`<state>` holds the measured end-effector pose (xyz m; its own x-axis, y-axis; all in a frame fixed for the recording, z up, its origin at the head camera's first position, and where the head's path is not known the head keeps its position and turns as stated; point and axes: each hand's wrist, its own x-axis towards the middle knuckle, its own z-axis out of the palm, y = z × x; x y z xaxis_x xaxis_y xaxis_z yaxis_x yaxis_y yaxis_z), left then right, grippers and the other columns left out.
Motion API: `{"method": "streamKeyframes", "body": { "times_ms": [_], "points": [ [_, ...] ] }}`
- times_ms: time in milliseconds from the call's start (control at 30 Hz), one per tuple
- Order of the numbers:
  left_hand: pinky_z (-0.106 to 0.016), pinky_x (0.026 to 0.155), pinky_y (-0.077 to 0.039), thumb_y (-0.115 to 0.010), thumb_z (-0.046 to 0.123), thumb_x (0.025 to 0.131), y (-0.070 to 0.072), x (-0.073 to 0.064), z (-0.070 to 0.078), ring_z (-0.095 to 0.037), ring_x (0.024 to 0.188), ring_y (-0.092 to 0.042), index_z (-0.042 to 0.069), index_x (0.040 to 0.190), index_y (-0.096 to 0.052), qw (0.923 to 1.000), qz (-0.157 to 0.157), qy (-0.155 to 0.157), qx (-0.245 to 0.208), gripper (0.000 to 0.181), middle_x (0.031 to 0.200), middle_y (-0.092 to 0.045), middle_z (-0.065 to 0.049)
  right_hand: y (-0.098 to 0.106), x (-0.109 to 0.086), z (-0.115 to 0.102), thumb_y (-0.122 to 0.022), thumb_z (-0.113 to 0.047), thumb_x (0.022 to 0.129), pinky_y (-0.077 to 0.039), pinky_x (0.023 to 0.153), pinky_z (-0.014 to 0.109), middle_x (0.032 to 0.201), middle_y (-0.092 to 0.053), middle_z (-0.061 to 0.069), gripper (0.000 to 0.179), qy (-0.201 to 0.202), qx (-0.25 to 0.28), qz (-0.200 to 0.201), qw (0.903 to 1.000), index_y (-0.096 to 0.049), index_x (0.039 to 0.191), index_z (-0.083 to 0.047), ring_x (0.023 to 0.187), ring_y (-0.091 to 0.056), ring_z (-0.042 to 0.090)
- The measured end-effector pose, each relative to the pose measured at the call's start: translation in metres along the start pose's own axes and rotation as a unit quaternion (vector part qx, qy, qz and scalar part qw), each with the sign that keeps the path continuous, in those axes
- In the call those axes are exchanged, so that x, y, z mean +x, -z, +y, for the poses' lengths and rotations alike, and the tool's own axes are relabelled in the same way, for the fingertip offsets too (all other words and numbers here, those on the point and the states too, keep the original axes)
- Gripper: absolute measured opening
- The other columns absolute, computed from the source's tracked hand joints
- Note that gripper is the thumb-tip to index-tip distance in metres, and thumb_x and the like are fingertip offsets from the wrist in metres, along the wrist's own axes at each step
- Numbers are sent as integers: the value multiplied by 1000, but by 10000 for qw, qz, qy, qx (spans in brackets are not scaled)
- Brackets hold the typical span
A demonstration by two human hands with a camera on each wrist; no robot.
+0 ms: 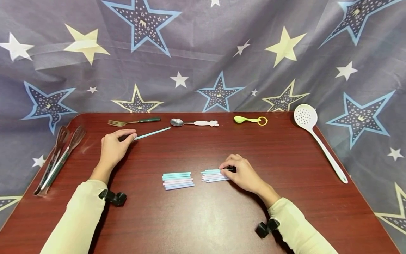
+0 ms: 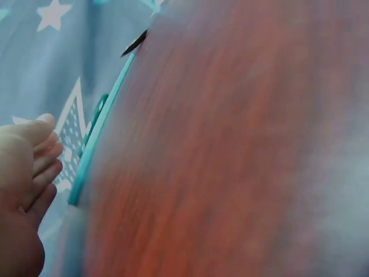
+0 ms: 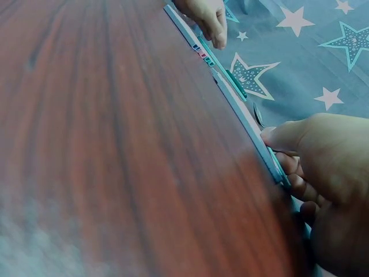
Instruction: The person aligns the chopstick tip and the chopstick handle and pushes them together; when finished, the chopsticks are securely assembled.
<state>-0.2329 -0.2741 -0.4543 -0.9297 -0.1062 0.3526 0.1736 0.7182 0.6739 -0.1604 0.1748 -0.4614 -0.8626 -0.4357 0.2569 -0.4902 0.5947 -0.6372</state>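
Note:
Beside the near end of a long light-blue stick (image 1: 153,133), my left hand (image 1: 115,146) hovers over the back left of the table. In the left wrist view its fingers (image 2: 46,153) are loosely extended, with a gap to the teal-looking stick (image 2: 104,124). My right hand (image 1: 242,174) is at the right end of a row of pastel sticks (image 1: 210,175), partly covering them. Its thumb and fingertips pinch at a stick (image 3: 248,118) there. Another row of blue, pink and lilac sticks (image 1: 177,181) lies to the left, apart from both hands.
Along the back edge lie a green-handled fork (image 1: 134,122), a white-handled spoon (image 1: 195,123) and a green spoon with a ring (image 1: 248,120). Tongs (image 1: 58,158) lie at the left edge, a white slotted skimmer (image 1: 320,141) at the right. A star-patterned cloth (image 1: 190,53) hangs behind.

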Motion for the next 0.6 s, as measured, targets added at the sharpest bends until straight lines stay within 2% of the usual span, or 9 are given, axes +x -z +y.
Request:
{"method": "streamKeyframes", "body": {
  "times_ms": [67,167,233,300,433,600],
  "points": [
    [-47,105,-39,-74,32,97,2,-3,9,-33,116,-68,14,118,-79,9999,-26,135,-48,28,115,-77,-15,0,0,-1,-80,-12,89,-49,79,31,95,-71,-4,8,-20,25,14,10000,-80,96,-15,92,-60,14],
    [-23,93,-45,-72,41,97,4,-8,23,-6,110,-67,21,118,-80,9990,-158,358,-206,30,111,-80,-7,1,0,-1,-81,-11,88,-48,78,30,95,-71,-4,8,0,38,42,10000,-80,96,-14,91,-60,14],
    [-14,88,-44,-71,46,97,5,-13,31,9,105,-62,23,118,-80,9977,-292,486,-370,32,110,-80,-1,0,1,-1,-81,-11,88,-48,78,30,95,-71,-4,9,22,46,54,10000,-80,96,-14,91,-60,14],
    [-9,90,-42,-69,48,97,5,-18,40,18,103,-57,23,118,-80,9961,-437,530,-556,34,110,-80,2,0,1,-1,-81,-10,88,-48,78,29,94,-71,-4,8,35,62,59,10000,-79,96,-13,91,-60,14],
    [-10,94,-43,-67,48,99,1,-31,57,17,105,-60,23,118,-80,9939,-785,409,-664,34,112,-80,0,0,1,-1,-81,-10,88,-49,78,28,93,-71,-4,8,1,74,61,10000,-78,94,-14,90,-59,13],
    [-20,97,-48,-66,42,101,-10,-50,75,-2,114,-66,24,116,-80,9900,-1323,23,-485,28,112,-80,4,0,1,-1,-81,-10,88,-49,78,28,92,-70,-4,7,-26,53,48,10000,-77,93,-14,89,-58,12]
  ]
}}
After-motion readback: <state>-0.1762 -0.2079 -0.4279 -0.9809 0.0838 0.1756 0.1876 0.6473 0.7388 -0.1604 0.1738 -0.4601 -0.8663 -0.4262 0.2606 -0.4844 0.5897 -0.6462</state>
